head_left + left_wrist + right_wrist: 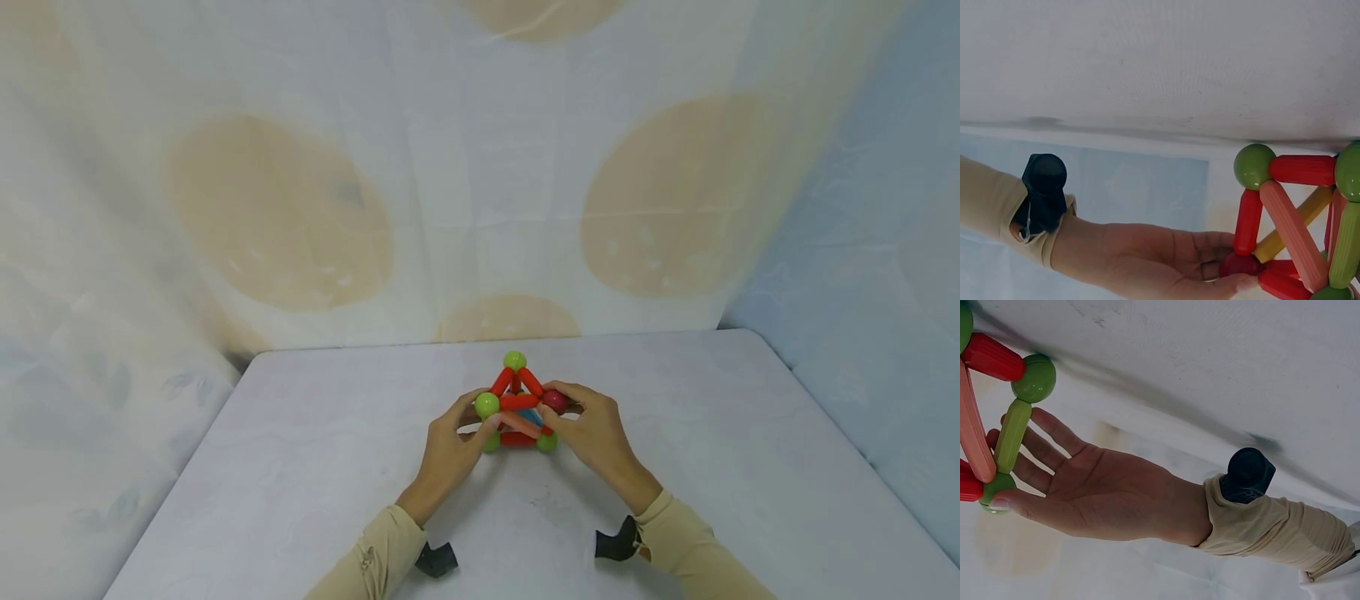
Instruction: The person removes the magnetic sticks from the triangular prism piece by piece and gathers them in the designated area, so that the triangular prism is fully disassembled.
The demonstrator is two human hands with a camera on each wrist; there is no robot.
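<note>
A small structure (517, 406) of red, peach, yellow and light green rods joined by green balls stands on the white table (300, 467). My left hand (480, 414) holds it from the left, thumb on an upper green ball (487, 406). The right wrist view shows that left hand (1000, 475) with its thumb on the green ball (994, 487) and its fingers spread behind the light green rod (1013, 434). My right hand (558, 408) pinches a dark red ball (555, 401) on the right. The left wrist view shows this right hand (1232, 270) with the dark red ball (1241, 264) between thumb and fingers.
A pale cloth with large tan circles (277, 212) hangs behind the table, and light blue cloth (862, 292) covers the right side. Black wrist cameras (437, 558) (618, 543) sit at my beige sleeves. The table's rounded far corners lie close to the cloth.
</note>
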